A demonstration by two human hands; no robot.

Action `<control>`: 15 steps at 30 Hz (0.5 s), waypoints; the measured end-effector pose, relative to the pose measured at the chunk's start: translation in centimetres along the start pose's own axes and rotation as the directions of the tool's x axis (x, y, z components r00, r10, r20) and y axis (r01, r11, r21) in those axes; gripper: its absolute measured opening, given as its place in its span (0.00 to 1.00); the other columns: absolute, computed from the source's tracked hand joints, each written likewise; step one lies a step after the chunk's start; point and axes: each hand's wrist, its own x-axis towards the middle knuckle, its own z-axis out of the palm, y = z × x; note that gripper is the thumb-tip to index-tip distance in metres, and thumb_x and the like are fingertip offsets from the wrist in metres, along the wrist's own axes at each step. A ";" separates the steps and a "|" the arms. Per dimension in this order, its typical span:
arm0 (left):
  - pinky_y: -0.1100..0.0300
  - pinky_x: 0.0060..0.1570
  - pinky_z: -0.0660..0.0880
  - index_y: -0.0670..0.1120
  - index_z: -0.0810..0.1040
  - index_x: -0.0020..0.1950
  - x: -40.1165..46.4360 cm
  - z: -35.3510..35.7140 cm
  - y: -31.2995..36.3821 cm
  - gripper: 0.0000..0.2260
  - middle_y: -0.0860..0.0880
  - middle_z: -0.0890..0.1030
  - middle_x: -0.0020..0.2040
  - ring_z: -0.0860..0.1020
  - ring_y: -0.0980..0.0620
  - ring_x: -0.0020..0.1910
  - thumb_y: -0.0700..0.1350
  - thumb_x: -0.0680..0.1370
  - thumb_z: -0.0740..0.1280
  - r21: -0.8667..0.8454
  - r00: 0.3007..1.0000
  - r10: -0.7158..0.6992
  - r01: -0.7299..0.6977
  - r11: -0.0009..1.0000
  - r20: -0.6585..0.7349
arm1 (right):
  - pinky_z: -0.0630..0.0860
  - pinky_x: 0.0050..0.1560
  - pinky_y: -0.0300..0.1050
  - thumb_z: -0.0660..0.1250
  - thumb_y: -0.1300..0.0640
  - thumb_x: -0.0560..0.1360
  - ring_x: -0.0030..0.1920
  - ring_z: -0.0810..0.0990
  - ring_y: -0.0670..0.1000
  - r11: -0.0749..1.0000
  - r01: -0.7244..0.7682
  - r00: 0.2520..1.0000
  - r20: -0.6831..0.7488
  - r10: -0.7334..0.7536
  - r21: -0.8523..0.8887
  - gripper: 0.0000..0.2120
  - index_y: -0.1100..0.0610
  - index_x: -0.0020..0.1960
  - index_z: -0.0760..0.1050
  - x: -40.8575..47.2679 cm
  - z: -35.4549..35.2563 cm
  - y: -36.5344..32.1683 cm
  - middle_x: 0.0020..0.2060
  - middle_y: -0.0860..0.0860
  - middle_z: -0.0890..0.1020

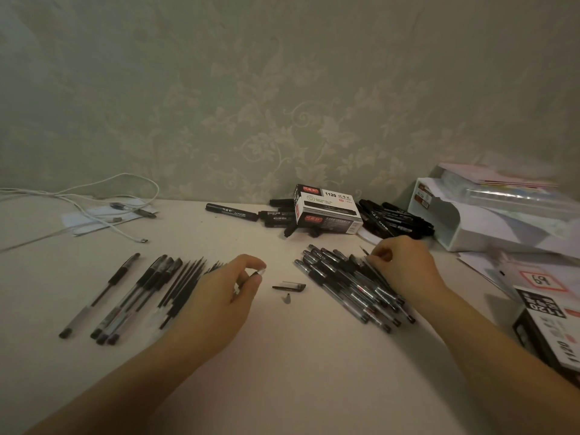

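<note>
At my far left a white charging cable loops over some papers, well apart from the work. Nearer, a single clear-barrelled black gel pen lies alone, then a tight cluster of capped gel pens, then a row of thin black ink refills laid side by side. I judge these are sorted groups, kept parallel so that they are easy to count and grab.

My left hand hovers over the refill row and hides part of it. Its thumb and forefinger pinch the pale end of a clear pen barrel, and the rest of it is hidden under my palm.

On the bare cream table between my hands lie a black clip cap and a small grey cone tip, close together, probably parts of the same pen set within reach.

To the right sits a crossed heap of gel pens. My right hand rests on its far edge with fingers curled, pinching a slim pointed refill. The tangle could snag it.

Behind are a black-and-white marker box, loose black markers, a white plastic tray and another printed carton.
</note>
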 end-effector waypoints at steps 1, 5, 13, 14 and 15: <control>0.70 0.29 0.67 0.55 0.75 0.59 0.1 0.0 -0.1 0.09 0.55 0.76 0.39 0.73 0.62 0.29 0.48 0.81 0.60 0.020 1.000 -0.004 0.004 1.000 -0.015 | 0.65 0.33 0.30 0.72 0.54 0.75 0.36 0.76 0.40 1.000 -0.007 1.000 0.012 0.008 -0.014 0.04 0.54 0.47 0.84 0.0 0.2 0.1 0.37 0.46 0.79; 0.70 0.32 0.65 0.54 0.76 0.58 0.3 -0.5 -0.5 0.08 0.56 0.77 0.39 0.74 0.60 0.32 0.47 0.81 0.60 0.089 0.997 -0.016 0.023 0.996 -0.080 | 0.65 0.33 0.32 0.73 0.54 0.75 0.39 0.78 0.45 0.998 -0.024 0.999 0.040 0.026 -0.066 0.04 0.54 0.48 0.84 0.0 0.4 0.3 0.41 0.50 0.83; 0.65 0.29 0.62 0.52 0.74 0.45 1.7 -4.1 -3.0 0.06 0.56 0.76 0.36 0.70 0.62 0.32 0.53 0.77 0.65 0.371 0.947 -0.161 0.260 0.891 -0.277 | 0.77 0.42 0.42 0.70 0.56 0.77 0.40 0.79 0.45 0.994 0.105 0.990 -0.090 -0.105 -0.004 0.04 0.55 0.49 0.83 -0.8 -0.4 -1.7 0.41 0.49 0.82; 0.63 0.28 0.62 0.51 0.74 0.41 1.8 -4.5 -3.1 0.08 0.55 0.76 0.34 0.71 0.60 0.31 0.54 0.77 0.65 0.415 0.950 -0.171 0.271 0.868 -0.262 | 0.78 0.44 0.43 0.69 0.56 0.77 0.40 0.78 0.43 0.986 0.158 0.981 -0.126 -0.150 0.054 0.04 0.54 0.47 0.83 -1.2 -0.4 -2.6 0.40 0.47 0.82; 0.62 0.27 0.62 0.50 0.73 0.38 1.8 -4.6 -3.2 0.11 0.54 0.76 0.31 0.72 0.58 0.30 0.54 0.76 0.65 0.446 0.955 -0.180 0.271 0.853 -0.236 | 0.78 0.44 0.41 0.69 0.56 0.77 0.40 0.78 0.42 0.971 0.204 0.972 -0.146 -0.186 0.122 0.04 0.52 0.46 0.82 -1.7 -0.4 -3.7 0.40 0.44 0.81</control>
